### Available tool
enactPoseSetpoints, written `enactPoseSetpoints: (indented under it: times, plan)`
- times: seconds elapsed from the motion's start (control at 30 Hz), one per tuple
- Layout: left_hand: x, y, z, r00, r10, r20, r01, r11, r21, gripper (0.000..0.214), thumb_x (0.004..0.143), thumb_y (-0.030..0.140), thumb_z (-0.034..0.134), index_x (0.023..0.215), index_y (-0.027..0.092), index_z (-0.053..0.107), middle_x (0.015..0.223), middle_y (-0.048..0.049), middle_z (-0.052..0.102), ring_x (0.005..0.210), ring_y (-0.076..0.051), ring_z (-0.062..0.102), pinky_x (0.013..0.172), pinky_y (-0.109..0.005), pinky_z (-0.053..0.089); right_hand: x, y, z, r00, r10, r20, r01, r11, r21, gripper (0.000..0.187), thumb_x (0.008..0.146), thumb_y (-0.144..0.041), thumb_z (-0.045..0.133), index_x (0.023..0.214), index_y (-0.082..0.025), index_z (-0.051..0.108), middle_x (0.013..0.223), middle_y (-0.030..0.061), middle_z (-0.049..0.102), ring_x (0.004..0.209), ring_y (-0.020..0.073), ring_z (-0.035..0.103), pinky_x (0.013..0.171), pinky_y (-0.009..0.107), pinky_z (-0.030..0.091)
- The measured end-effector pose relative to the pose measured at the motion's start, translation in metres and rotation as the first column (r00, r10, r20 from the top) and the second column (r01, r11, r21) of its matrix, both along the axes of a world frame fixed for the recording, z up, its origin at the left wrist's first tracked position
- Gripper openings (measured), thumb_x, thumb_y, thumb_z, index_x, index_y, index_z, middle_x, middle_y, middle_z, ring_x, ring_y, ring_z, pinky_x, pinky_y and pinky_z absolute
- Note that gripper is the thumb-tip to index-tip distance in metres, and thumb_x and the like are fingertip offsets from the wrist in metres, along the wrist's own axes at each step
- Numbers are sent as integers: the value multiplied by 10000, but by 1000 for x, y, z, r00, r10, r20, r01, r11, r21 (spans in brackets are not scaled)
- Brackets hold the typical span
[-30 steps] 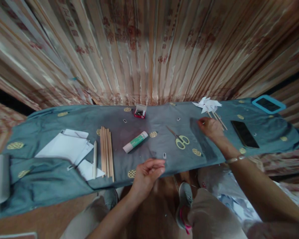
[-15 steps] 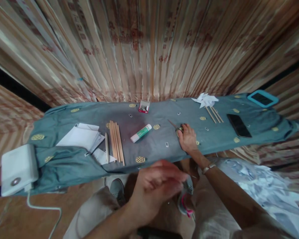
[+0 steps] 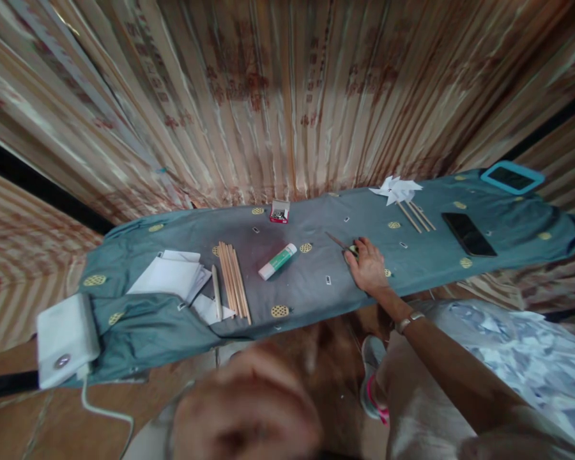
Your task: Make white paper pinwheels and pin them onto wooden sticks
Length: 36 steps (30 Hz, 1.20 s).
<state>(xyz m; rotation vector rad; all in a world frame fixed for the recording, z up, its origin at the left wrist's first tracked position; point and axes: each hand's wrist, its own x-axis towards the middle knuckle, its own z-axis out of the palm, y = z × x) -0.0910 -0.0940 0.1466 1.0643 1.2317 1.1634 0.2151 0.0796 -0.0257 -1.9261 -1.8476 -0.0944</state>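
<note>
My right hand [image 3: 368, 267] rests on the cloth-covered table [image 3: 311, 294] with its fingers around the handles of a pair of scissors [image 3: 335, 240]. The blades lie on the cloth and point to the back left. Close to the camera, my left hand [image 3: 249, 409] is raised in front of the table, smeared by motion, and its fingers cannot be made out. Left of the scissors lies a glue stick [image 3: 278, 262] with a green label. A small red box [image 3: 280, 212] of metal pins stands open behind it.
At left are wooden sticks [image 3: 234, 282], a pale pointed rod [image 3: 216, 292], white paper sheets [image 3: 167, 275] and a white device [image 3: 67, 342] with a cable. Right are paper pinwheels [image 3: 397, 190], a phone [image 3: 468, 234] and a blue-framed tablet [image 3: 512, 177]. Paper scraps [image 3: 531, 358] fill a bag below.
My left hand has moved down and left, nearer the camera, and has blurred. My right hand stays at the scissors. The view has shifted slightly.
</note>
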Motion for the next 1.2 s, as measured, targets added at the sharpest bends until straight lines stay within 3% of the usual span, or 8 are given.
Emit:
enactPoseSetpoints:
  times: [0.07, 0.13, 0.2, 0.33, 0.47, 0.77, 0.9, 1.2]
  plan:
    - [-18, 29, -13, 951, 220, -215, -181, 965, 188, 246, 674, 414, 791, 531, 257, 667, 606, -18, 632, 634, -197, 588, 600, -326, 487, 0, 0, 0, 1000, -5, 5, 5, 1000, -13, 540, 957, -449, 357, 1309, -82, 541, 1406, 233, 524, 1251, 358, 497, 997, 522, 409]
    - [-48, 63, -38, 825, 427, -370, -338, 898, 281, 292, 722, 459, 706, 560, 226, 642, 632, -5, 639, 646, -183, 577, 667, -319, 493, 0, 0, 0, 1000, -7, 11, 8, 1000, -29, 548, 960, -445, 353, 1309, -68, 541, 1413, 236, 518, 1259, 363, 487, 1003, 523, 405]
    - [-85, 93, -68, 675, 532, -511, -401, 846, 351, 277, 709, 477, 678, 638, 210, 659, 674, -10, 656, 685, -196, 593, 747, -342, 505, 0, 0, 0, 1000, -9, 14, 10, 999, -40, 555, 961, -444, 354, 1312, -56, 541, 1416, 237, 515, 1269, 366, 478, 1011, 518, 401]
    - [-141, 115, -115, 464, 517, -720, -268, 856, 442, 283, 768, 434, 607, 845, 175, 695, 1030, -133, 703, 1080, -298, 607, 1019, -463, 440, 0, -1, 0, 1000, -6, 21, 6, 999, -32, 560, 963, -449, 351, 1317, -57, 535, 1414, 234, 518, 1269, 364, 476, 1008, 512, 402]
    - [-155, 108, -137, 321, 481, -816, -190, 877, 442, 329, 790, 458, 577, 940, 183, 677, 1207, -148, 651, 1223, -331, 524, 1090, -507, 384, 0, -1, 1, 999, -8, 33, 9, 999, -31, 547, 962, -443, 352, 1306, -64, 543, 1409, 224, 526, 1252, 360, 491, 996, 505, 412]
    - [-148, 99, -144, 261, 430, -864, -117, 903, 414, 321, 854, 409, 493, 979, 181, 681, 1175, -143, 672, 1150, -315, 569, 1028, -481, 436, 1, -2, 2, 999, -2, 33, 3, 999, -33, 543, 956, -445, 365, 1310, -74, 544, 1409, 215, 530, 1255, 369, 489, 1001, 511, 409]
    - [-144, 96, -140, 256, 447, -857, -101, 894, 436, 345, 890, 389, 448, 950, 164, 702, 1083, -141, 717, 1071, -296, 627, 985, -440, 471, 1, -2, 2, 999, 6, 32, -4, 999, -37, 544, 955, -434, 364, 1305, -60, 547, 1412, 228, 521, 1244, 372, 487, 1000, 520, 407]
    - [-145, 101, -124, 151, 433, -889, -168, 897, 409, 305, 878, 310, 472, 897, 124, 713, 935, -114, 745, 909, -302, 692, 755, -344, 484, 4, -2, 1, 1000, 14, 20, -13, 998, -54, 554, 957, -438, 370, 1322, -53, 527, 1421, 234, 509, 1268, 371, 465, 1022, 529, 389]
